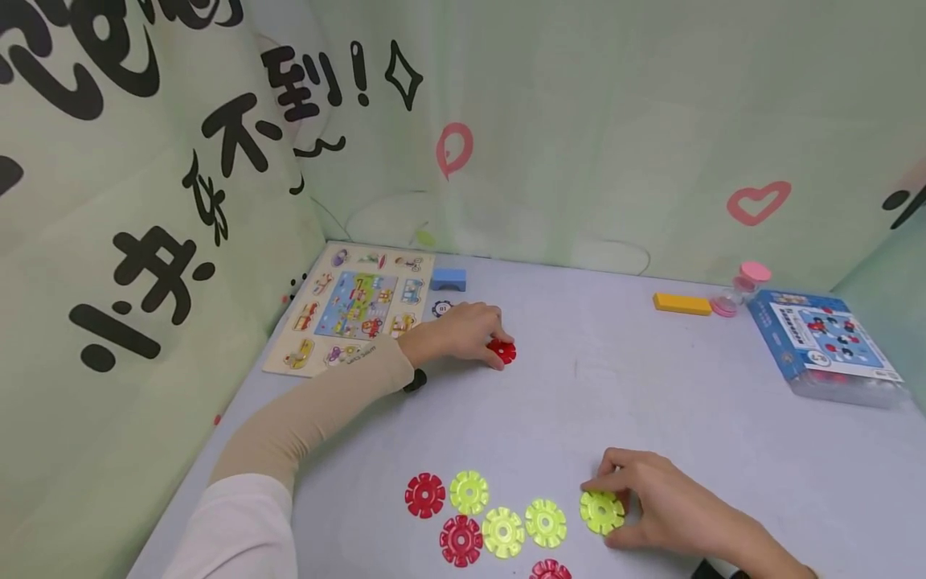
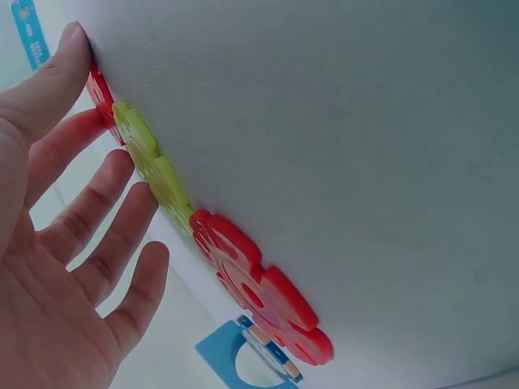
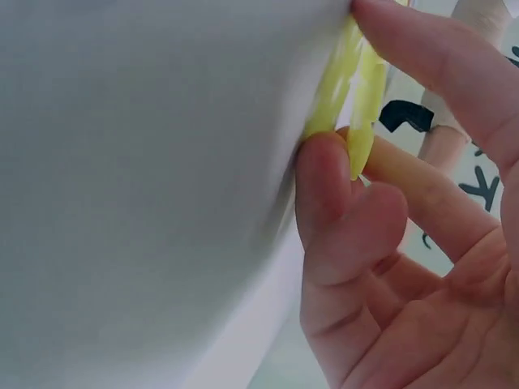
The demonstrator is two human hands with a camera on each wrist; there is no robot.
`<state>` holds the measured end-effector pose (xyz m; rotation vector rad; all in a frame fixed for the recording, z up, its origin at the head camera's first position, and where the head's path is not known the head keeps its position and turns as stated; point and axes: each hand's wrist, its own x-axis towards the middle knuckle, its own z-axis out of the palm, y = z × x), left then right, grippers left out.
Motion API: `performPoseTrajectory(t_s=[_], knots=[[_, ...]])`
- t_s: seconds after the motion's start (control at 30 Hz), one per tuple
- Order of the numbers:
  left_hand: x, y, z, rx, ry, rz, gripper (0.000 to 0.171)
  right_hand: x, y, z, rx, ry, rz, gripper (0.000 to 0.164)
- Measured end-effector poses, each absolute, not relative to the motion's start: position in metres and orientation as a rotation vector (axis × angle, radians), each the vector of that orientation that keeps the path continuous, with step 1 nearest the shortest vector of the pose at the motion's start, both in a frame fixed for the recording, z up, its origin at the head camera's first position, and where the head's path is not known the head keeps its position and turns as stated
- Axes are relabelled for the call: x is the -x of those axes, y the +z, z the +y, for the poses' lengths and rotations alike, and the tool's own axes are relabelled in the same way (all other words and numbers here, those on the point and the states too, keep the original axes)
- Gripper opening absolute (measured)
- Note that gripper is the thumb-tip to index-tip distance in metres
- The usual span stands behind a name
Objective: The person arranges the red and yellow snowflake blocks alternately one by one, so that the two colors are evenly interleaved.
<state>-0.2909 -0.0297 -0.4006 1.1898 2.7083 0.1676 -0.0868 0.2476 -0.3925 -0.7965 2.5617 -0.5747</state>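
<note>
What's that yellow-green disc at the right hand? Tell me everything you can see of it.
The yellow-green disc is round and thin, with a notched, petal-like rim and what looks like a small central hole. It looks like shiny plastic. It lies roughly flat at the pale tabletop, to the right of a similar disc in the head view. The right hand grips its rim, hiding part of it.

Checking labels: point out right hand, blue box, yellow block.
Right hand (image 1: 660, 503): head view, back of the hand.
Blue box (image 1: 832, 342): head view, printed top.
Yellow block (image 1: 682, 304): head view, middle of the block.
</note>
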Motion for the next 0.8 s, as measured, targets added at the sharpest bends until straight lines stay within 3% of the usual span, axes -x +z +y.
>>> performPoseTrajectory(t_s=[0.17, 0.57, 0.8], knots=[[0.292, -0.401, -0.030, -1.184, 0.172, 2.715, 0.055, 0.115, -0.392, 0.247, 0.815, -0.626, 2.666, 0.050], [0.291, -0.400, -0.029, -1.174, 0.159, 2.708, 0.056, 0.239, -0.395, 0.208, 0.779, -0.583, 2.887, 0.056], [0.292, -0.402, -0.029, -1.176, 0.150, 2.707, 0.057, 0.260, -0.398, 0.189, 0.808, -0.491, 2.828, 0.055]])
